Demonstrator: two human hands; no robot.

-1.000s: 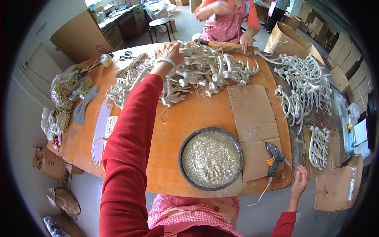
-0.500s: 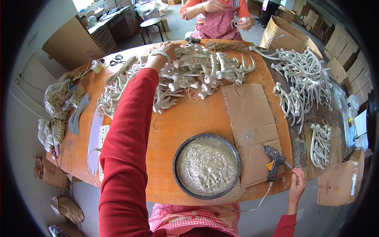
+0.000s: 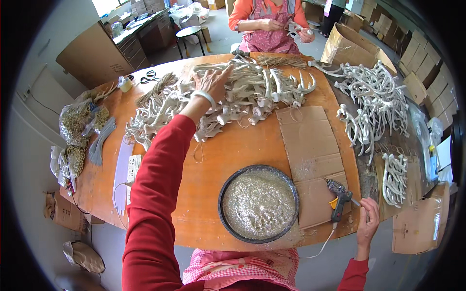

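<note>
Counts on the orange table (image 3: 228, 160)

One round glitter pan (image 3: 258, 203), one glue gun (image 3: 340, 199), one pair of scissors (image 3: 150, 76), one stool (image 3: 189, 34); white antler pieces (image 3: 252, 92) too many to count.

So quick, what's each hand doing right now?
Left hand: open, reaching onto the pile of white antlers.
Right hand: resting on the table edge, holding nothing.
</note>
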